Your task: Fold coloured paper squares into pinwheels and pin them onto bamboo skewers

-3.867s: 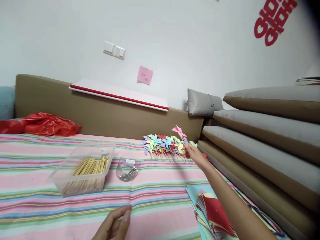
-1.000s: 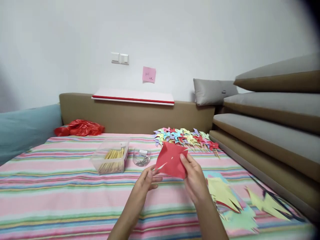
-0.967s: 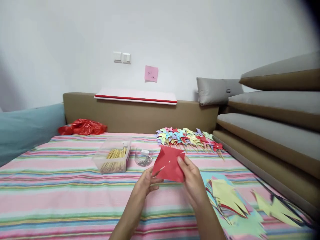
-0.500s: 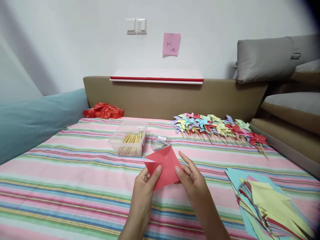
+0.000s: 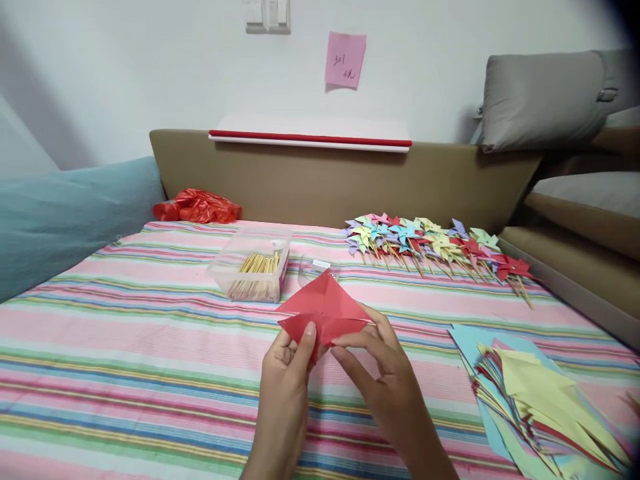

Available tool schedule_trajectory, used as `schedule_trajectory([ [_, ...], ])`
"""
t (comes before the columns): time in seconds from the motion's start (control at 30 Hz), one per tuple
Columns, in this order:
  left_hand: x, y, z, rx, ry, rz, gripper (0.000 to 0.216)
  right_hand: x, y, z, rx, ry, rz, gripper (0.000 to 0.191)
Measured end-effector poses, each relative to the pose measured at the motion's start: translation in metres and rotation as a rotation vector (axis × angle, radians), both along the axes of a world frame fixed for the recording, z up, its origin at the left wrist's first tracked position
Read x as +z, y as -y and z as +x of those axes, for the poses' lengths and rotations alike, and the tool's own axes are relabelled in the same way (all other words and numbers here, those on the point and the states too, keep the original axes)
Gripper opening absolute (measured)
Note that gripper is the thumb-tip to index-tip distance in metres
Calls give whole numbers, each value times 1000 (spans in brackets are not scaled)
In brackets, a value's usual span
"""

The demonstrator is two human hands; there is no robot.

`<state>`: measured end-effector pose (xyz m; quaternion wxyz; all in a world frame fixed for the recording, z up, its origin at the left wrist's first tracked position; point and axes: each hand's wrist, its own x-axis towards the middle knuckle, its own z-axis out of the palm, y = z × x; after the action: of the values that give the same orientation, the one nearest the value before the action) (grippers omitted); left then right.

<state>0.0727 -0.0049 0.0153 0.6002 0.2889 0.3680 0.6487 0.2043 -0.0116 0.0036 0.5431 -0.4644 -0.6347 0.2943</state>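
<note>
Both hands hold a red cut paper square (image 5: 324,307) above the striped bedcover (image 5: 150,333). My left hand (image 5: 287,360) pinches its lower left part with thumb and fingers. My right hand (image 5: 383,360) pinches the right side, bending a corner toward the middle. Behind the paper stand a clear box of wooden sticks (image 5: 253,270) and a small clear cup (image 5: 316,268), partly hidden by the paper. A row of finished colourful paper pinwheels (image 5: 430,247) lies further back on the right.
A stack of cut coloured paper (image 5: 540,400) lies at the right. A red plastic bag (image 5: 197,207) sits by the brown headboard (image 5: 325,180). A blue pillow (image 5: 65,213) is on the left, grey-brown cushions (image 5: 585,200) on the right.
My right hand left the pinwheel row and took up a red paper; both hands now hold it lower and closer. One corner has been folded inward in the last half second.
</note>
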Motion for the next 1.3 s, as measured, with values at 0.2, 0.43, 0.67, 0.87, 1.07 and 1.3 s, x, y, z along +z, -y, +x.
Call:
schedule_trajectory([
  [0.2, -1, 4, 0, -36, -100, 20, 35, 3, 0, -3, -70, -139, -99, 17],
  [0.43, -4, 6, 3, -57, -172, 15, 34, 6, 0, -6, -155, -197, -72, 15],
  [0.67, -4, 8, 4, -54, -163, 12, 37, 9, 2, -7, -190, -205, -56, 13],
  [0.87, -3, 8, 5, -28, -160, 12, 30, 9, 1, -8, -229, -179, -49, 14],
  [1.07, -2, 7, 5, -25, -198, -1, 31, 9, 2, -9, -259, -128, -34, 15],
  [1.3, 4, 9, 7, -22, -206, -1, 34, 11, 2, -10, -269, -119, 0, 15],
])
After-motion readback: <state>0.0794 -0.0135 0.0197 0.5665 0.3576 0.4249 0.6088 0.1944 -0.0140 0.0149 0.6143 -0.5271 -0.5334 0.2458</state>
